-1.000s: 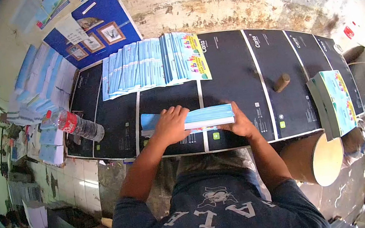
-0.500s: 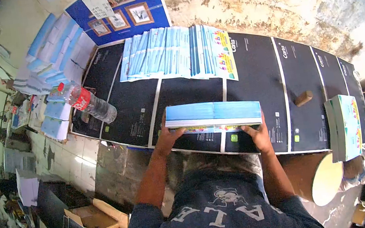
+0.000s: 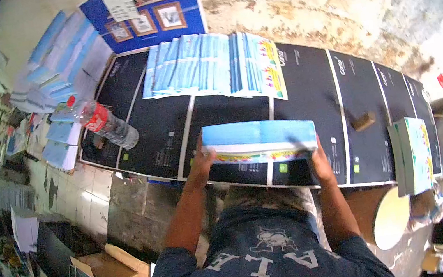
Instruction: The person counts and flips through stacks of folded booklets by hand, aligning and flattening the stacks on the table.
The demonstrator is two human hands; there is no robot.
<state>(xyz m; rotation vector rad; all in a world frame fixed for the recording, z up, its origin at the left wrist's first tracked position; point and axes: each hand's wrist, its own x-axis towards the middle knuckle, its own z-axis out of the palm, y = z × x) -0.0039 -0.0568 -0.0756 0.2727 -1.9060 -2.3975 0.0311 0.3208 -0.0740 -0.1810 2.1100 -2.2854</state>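
Note:
Between my two hands is a thick stack of booklets (image 3: 257,133), its light blue and white edges toward me and a colourful printed strip along the bottom. My left hand (image 3: 202,162) grips its left end, thumb on the near side. The right end is held by my right hand (image 3: 321,161); some of its fingers are hidden behind the stack. The stack sits over the front part of the black-covered table (image 3: 309,120); I cannot tell whether it touches the surface. Beyond it lies a long overlapping row of blue booklets (image 3: 189,66) with a colourful cover at its right end.
A water bottle (image 3: 109,126) with a red label stands at the table's left. A small wooden block (image 3: 364,121) and another booklet stack (image 3: 413,154) are on the right. Paper piles (image 3: 65,55) rise at the back left. A round stool (image 3: 391,218) stands below the front edge.
The held stack has tilted slightly, with more of the colourful strip showing below it. Both hands keep hold of its ends. My view has shifted a little.

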